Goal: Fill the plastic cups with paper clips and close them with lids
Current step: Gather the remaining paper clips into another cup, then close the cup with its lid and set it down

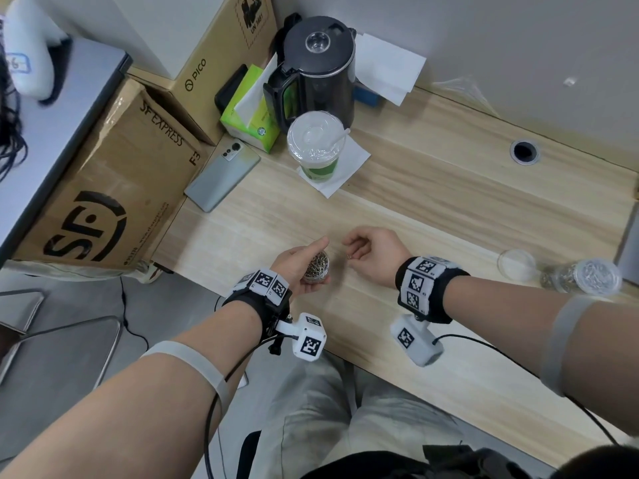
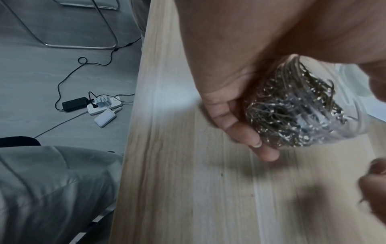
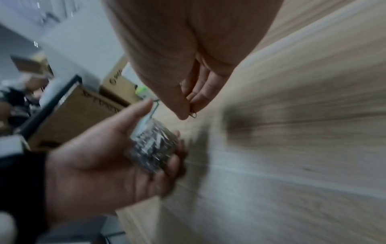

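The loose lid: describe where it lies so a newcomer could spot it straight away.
Follow the light wooden desk to its right end, past the right hand. The round clear plastic lid lies flat there, just left of a capped clear cup of paper clips lying on its side. It is the only lid not on a cup.

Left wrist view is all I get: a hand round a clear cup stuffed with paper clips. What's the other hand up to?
Observer: The right hand pinches a single paper clip at its fingertips, just beside the cup.
Operator: Has that cup got a lid on?
Observer: No, its mouth is open; the left hand holds it above the table.
Operator: Any spare lid around?
Observer: A loose lid lies far right, beside another cup of clips lying on its side.
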Motion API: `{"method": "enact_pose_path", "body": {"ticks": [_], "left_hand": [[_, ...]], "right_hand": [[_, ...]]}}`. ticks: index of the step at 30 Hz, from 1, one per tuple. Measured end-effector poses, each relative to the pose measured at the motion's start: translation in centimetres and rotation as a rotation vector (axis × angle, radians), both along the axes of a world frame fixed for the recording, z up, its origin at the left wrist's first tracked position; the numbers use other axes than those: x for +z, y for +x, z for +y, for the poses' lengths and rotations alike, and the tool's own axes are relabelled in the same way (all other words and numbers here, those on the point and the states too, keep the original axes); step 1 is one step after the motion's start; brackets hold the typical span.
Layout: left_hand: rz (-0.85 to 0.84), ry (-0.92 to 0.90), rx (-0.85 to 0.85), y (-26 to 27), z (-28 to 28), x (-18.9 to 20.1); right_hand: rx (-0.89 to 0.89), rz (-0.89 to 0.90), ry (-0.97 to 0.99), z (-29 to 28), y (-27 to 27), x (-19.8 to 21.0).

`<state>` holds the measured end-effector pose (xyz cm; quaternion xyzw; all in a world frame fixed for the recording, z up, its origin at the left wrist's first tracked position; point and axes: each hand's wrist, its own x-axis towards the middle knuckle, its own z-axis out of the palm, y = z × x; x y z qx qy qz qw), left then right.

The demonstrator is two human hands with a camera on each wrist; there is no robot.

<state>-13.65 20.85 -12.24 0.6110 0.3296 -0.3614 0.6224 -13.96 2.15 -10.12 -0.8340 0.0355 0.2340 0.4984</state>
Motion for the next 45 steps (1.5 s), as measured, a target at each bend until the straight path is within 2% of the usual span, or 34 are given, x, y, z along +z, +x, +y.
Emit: {"method": "enact_pose_path", "body": {"ticks": [4,10,13,16,19,20,23,27,30,32,35,38,40,42,45], "left_hand": [[0.056,-0.004,-0.036,0.7,-1.5,0.7],[0.086,-0.083,-0.106,1.5,-5.3,1.6],[0.053,-0.102,-0.206,2.0,-9.1,2.2],[0.022,-0.122,-0.327,2.3,-12.7,3.0],[-0.01,-0.098,-0.434,2.5,-15.2,3.6],[-0.02,-0.086,-0.468,2.6,-15.8,3.5],[-0.019,-0.058,-0.538,2.8,-16.9,3.3],[-0.001,-0.066,-0.547,2.9,-17.3,3.4],[0.066,-0.076,-0.488,3.0,-17.2,4.0],[0.134,-0.092,-0.412,3.3,-17.0,4.1],[0.181,-0.112,-0.315,3.6,-16.5,4.0],[0.191,-0.107,-0.288,3.4,-16.2,3.9],[0.196,-0.089,-0.268,3.3,-16.3,3.9],[0.168,-0.062,-0.241,3.3,-16.3,3.4],[0.165,-0.069,-0.194,3.4,-16.0,3.1]], "right_hand": [[-0.111,-0.021,0.139,0.2,1.0,2.1],[-0.041,-0.049,0.09,-0.3,-0.7,3.5],[-0.134,-0.086,0.052,-3.8,-1.2,4.1],[-0.23,-0.186,-0.069,-7.8,-1.8,4.6],[-0.344,-0.257,-0.317,-12.2,-2.6,4.6],[-0.336,-0.185,-0.436,-13.6,-2.9,4.4],[-0.171,0.185,-0.768,-16.7,-3.8,3.8],[-0.07,0.374,-0.926,-18.4,-4.6,2.3],[-0.017,0.383,-0.932,-18.8,-4.8,1.8],[-0.01,0.32,-0.894,-18.6,-4.7,2.2],[-0.062,0.149,-0.657,-17.4,-4.3,3.4],[-0.056,-0.074,-0.4,-15.1,-3.2,5.4],[0.055,-0.16,-0.397,-13.3,-2.5,6.2],[0.186,-0.196,-0.474,-11.8,-2.0,6.2],[0.246,-0.227,-0.531,-10.9,-1.4,5.8]]}}
